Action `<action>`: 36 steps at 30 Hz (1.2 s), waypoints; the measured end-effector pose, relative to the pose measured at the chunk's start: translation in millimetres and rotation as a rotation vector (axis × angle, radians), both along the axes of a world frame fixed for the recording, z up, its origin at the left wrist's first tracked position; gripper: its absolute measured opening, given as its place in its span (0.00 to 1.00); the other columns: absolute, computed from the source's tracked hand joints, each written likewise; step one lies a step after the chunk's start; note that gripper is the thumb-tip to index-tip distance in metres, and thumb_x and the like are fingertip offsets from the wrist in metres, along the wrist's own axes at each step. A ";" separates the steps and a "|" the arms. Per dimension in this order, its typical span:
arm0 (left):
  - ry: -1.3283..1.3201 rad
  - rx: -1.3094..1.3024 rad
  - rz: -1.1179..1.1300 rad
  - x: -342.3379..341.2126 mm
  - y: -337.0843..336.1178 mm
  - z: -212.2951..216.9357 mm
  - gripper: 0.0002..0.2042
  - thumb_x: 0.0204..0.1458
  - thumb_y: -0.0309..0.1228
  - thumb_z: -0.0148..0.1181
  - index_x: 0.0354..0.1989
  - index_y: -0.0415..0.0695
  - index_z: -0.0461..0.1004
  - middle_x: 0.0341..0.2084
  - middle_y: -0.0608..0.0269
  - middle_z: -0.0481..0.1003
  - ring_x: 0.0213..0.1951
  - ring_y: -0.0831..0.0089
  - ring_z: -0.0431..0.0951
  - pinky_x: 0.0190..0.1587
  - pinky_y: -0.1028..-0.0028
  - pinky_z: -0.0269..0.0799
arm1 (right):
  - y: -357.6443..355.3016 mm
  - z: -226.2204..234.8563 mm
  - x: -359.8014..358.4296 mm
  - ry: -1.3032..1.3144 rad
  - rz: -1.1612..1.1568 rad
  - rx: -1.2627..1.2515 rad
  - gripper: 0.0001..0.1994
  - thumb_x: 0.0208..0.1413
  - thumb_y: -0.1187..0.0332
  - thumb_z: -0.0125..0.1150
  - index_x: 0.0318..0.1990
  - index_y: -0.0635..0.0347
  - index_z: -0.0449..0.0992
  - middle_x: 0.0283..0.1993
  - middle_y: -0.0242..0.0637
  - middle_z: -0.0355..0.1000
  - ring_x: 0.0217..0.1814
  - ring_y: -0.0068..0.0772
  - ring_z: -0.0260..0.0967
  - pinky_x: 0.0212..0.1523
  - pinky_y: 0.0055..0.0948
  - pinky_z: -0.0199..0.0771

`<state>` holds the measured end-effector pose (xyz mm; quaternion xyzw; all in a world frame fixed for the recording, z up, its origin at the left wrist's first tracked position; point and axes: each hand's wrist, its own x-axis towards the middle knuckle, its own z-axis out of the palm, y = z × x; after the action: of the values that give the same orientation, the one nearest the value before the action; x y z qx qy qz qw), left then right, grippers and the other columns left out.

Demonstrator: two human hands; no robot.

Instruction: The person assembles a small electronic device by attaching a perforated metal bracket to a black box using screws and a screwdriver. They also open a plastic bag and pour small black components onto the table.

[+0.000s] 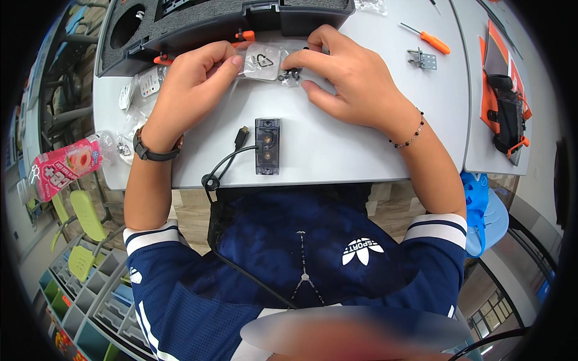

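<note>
A small clear plastic bag (263,60) lies between my hands just in front of the dark case. My left hand (208,75) pinches its left end between thumb and fingers. On its right end are the curled fingers of my right hand (352,78), with that thumb held apart below. Small black parts (290,74) show through the plastic beside the right fingertips; their kind is too small to tell. Nearer to me, a dark translucent rectangular module (268,157) rests on the table, untouched. Its black cable ends in a plug (241,138) at its left.
A foam-lined dark case (198,39) with orange latches spans the far side. An orange-handled screwdriver (435,42) and a metal bracket (423,59) lie at right. More plastic bags (149,82) and a pink packet (69,165) are at left. Black-and-orange gear (506,111) occupies the right-hand table.
</note>
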<state>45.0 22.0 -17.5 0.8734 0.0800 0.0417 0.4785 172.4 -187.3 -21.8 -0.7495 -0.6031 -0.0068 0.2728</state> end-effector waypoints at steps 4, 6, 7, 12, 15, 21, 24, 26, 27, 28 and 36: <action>0.006 0.043 -0.006 0.4 0.1 -0.7 0.12 0.53 0.34 0.53 0.27 0.36 0.70 0.13 0.69 0.61 0.19 0.83 0.57 0.21 0.78 0.54 | -0.2 5.1 -2.0 0.035 -0.015 -0.071 0.14 0.41 0.71 0.57 0.39 0.44 0.75 0.37 0.33 0.65 0.37 0.32 0.68 0.29 0.31 0.70; 0.014 0.027 -0.001 1.3 -2.7 2.2 0.12 0.53 0.33 0.53 0.26 0.36 0.70 0.13 0.68 0.61 0.19 0.83 0.57 0.21 0.78 0.54 | 0.2 5.2 -3.4 0.023 -0.014 -0.078 0.15 0.40 0.71 0.56 0.39 0.44 0.75 0.37 0.34 0.65 0.37 0.33 0.68 0.29 0.31 0.70; 0.009 0.042 -0.001 1.0 -2.5 1.8 0.11 0.53 0.33 0.53 0.26 0.36 0.69 0.13 0.67 0.61 0.19 0.83 0.57 0.21 0.78 0.54 | 0.5 5.1 -4.3 0.017 -0.014 -0.082 0.15 0.40 0.72 0.56 0.38 0.44 0.75 0.37 0.34 0.65 0.36 0.33 0.68 0.29 0.31 0.70; -0.033 0.082 0.004 1.1 -2.7 -4.1 0.11 0.52 0.33 0.53 0.26 0.36 0.69 0.12 0.66 0.60 0.18 0.82 0.57 0.21 0.77 0.54 | 2.2 7.2 -5.1 0.008 -0.017 -0.107 0.15 0.39 0.72 0.54 0.38 0.45 0.74 0.38 0.37 0.64 0.36 0.35 0.68 0.29 0.32 0.70; -0.018 0.070 0.009 1.8 -2.0 -4.8 0.11 0.52 0.33 0.54 0.26 0.36 0.69 0.12 0.66 0.60 0.18 0.81 0.57 0.21 0.77 0.54 | 1.1 8.5 -3.1 0.032 -0.020 -0.117 0.15 0.39 0.72 0.54 0.37 0.45 0.74 0.39 0.38 0.65 0.36 0.35 0.69 0.30 0.33 0.70; 0.015 0.109 -0.002 2.1 -1.8 -5.0 0.11 0.52 0.33 0.54 0.25 0.36 0.69 0.12 0.65 0.60 0.18 0.80 0.57 0.21 0.76 0.55 | 1.3 8.0 -2.9 0.020 -0.011 -0.136 0.13 0.40 0.72 0.53 0.36 0.46 0.74 0.39 0.38 0.65 0.36 0.36 0.68 0.31 0.33 0.70; 0.010 0.107 -0.009 1.3 -1.2 -2.5 0.11 0.52 0.33 0.54 0.25 0.36 0.68 0.12 0.65 0.60 0.18 0.80 0.57 0.21 0.76 0.55 | 0.5 9.3 -2.1 0.031 -0.010 -0.151 0.13 0.40 0.71 0.53 0.36 0.46 0.74 0.39 0.37 0.65 0.37 0.35 0.68 0.31 0.33 0.70; -0.006 0.093 0.000 1.0 -0.9 -3.0 0.11 0.51 0.33 0.54 0.25 0.36 0.68 0.12 0.65 0.60 0.18 0.80 0.57 0.21 0.76 0.55 | -1.2 9.0 -0.9 0.041 -0.012 -0.140 0.14 0.39 0.71 0.53 0.37 0.45 0.74 0.39 0.37 0.65 0.37 0.35 0.68 0.31 0.33 0.70; -0.014 0.087 0.005 1.0 -0.9 -2.8 0.11 0.51 0.32 0.54 0.25 0.36 0.68 0.12 0.65 0.60 0.18 0.80 0.57 0.21 0.76 0.55 | -2.2 7.5 -0.4 0.044 -0.014 -0.122 0.14 0.39 0.71 0.53 0.37 0.44 0.74 0.39 0.36 0.65 0.37 0.34 0.68 0.30 0.33 0.70; 0.024 0.099 -0.011 0.4 -1.1 -1.5 0.11 0.53 0.32 0.53 0.26 0.36 0.68 0.14 0.68 0.61 0.20 0.82 0.57 0.22 0.78 0.54 | -2.5 6.7 -0.3 0.047 -0.015 -0.104 0.15 0.39 0.71 0.53 0.37 0.43 0.74 0.39 0.36 0.64 0.37 0.34 0.68 0.30 0.33 0.69; 0.131 0.141 -0.025 0.5 -1.0 2.4 0.11 0.56 0.32 0.51 0.27 0.37 0.68 0.19 0.76 0.62 0.23 0.87 0.56 0.25 0.83 0.53 | 1.2 10.0 -6.8 0.041 0.069 -0.166 0.17 0.38 0.73 0.54 0.38 0.41 0.74 0.39 0.35 0.63 0.36 0.33 0.67 0.28 0.31 0.69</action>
<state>45.5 21.0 -15.1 0.9066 0.0970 -0.0162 0.4103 165.6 -186.1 -11.7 -0.7484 -0.6213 0.0679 0.2219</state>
